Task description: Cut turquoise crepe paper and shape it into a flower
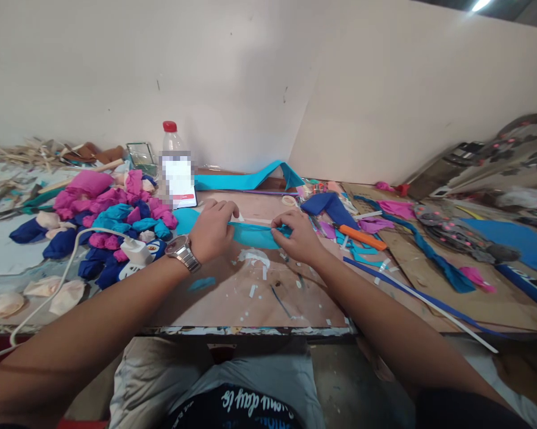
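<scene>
Seemingly at the edge-handling stage, works from the wearer's side of a paint-marked table (197, 316) in the head view. Pinches the far edge of a turquoise fabric strip (255, 237) between thumb and fingertip of the right hand (300, 235). Bends the fingers of the left hand (210, 232) at the other end, touching the same edge; cannot tell from this angle whether they close on the cloth. Shows a narrow, darker fold or gathering along that edge, with the flatter part lying towards the wearer, between both hands.

Calls, as a judgement, for a light pinch at both ends, even tension and an edge kept straight, lest the thin cloth pucker or slip.

Includes, beyond the hands, a longer turquoise band (242, 180) near the wall, and a lit phone (180, 179) beside a red-capped bottle (172, 142). Takes in a heap of pink, blue and turquoise cloth pieces (90, 182) to the left, plus an orange-handled tool (362, 236) and a tape roll (289, 201) nearer the right hand.
</scene>
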Motion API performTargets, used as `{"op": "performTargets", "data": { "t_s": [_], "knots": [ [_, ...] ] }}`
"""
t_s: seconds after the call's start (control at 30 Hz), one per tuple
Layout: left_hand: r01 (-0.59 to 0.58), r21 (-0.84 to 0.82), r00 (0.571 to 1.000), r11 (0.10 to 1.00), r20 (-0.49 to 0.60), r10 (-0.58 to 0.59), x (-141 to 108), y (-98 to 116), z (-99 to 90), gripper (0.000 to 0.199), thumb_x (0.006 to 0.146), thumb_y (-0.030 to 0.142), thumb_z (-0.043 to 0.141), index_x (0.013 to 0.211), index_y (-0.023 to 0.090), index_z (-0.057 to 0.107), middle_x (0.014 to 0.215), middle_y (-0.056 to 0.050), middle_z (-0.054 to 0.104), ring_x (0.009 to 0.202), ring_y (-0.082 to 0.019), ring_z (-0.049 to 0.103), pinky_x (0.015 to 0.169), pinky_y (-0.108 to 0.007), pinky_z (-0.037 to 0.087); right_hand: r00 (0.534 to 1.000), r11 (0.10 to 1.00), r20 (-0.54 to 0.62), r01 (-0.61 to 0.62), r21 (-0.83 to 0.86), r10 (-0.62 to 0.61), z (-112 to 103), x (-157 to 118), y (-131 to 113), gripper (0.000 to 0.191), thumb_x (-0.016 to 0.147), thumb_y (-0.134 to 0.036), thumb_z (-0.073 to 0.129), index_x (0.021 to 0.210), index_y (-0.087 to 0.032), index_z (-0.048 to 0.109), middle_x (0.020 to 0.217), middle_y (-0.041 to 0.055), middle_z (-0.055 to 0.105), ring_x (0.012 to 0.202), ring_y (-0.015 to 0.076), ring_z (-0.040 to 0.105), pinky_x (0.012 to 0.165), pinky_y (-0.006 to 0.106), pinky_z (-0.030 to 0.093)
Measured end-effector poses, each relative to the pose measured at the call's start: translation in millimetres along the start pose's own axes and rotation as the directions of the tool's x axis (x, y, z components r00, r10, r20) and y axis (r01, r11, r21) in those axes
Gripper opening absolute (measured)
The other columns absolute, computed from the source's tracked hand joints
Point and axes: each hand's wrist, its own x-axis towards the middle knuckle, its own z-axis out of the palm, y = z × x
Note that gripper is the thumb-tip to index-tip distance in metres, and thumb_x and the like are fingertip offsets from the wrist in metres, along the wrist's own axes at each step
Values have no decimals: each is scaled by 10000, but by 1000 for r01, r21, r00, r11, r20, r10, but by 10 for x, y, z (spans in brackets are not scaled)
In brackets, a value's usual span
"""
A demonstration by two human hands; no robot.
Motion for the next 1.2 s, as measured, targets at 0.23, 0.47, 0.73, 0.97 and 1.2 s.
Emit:
{"op": "performTargets", "data": {
  "t_s": [0.23,0.47,0.73,0.97,1.2],
  "knots": [
    [25,2,1000,1000,18,-25,5,12,-8,323,732,35,475,995,197,570,980,-82,629,974,-276,536,842,-408,432,1000,1000,27,5,-2,-5,14,-9,4,52,837,-232,626,826,-214,673,856,56,722,880,246,616,904,434,396],
    [-41,-79,984,996,172,54,-57,108,-13,230,858,215,518,1058,179,626,1038,-92,688,966,-261,623,823,-377,458,984,995,159,77,67,-86,-7,-15,-59,105,914,-287,608,901,-204,671,919,65,728,937,242,624,916,428,385],
    [-55,-80,903,995,421,84,-86,202,17,282,958,344,490,993,212,737,893,-64,776,785,-220,687,678,-314,403,942,976,274,161,144,-195,28,-52,-145,125,940,-311,608,927,-207,676,940,55,756,947,229,645,956,437,327],
    [54,-296,867,954,487,102,-46,182,-16,273,945,339,532,944,190,761,837,-37,769,707,-158,639,652,-271,389,931,977,307,163,136,-198,9,-56,-139,74,897,-261,619,878,-204,663,885,44,747,911,225,648,957,438,326],
    [102,-360,854,927,510,105,-48,148,8,307,943,395,544,869,184,754,728,-14,705,641,-130,539,607,-260,346,925,959,283,202,202,-254,-28,-41,-177,93,888,-301,660,868,-211,677,845,36,748,831,209,664,973,440,388]
  ]
}}
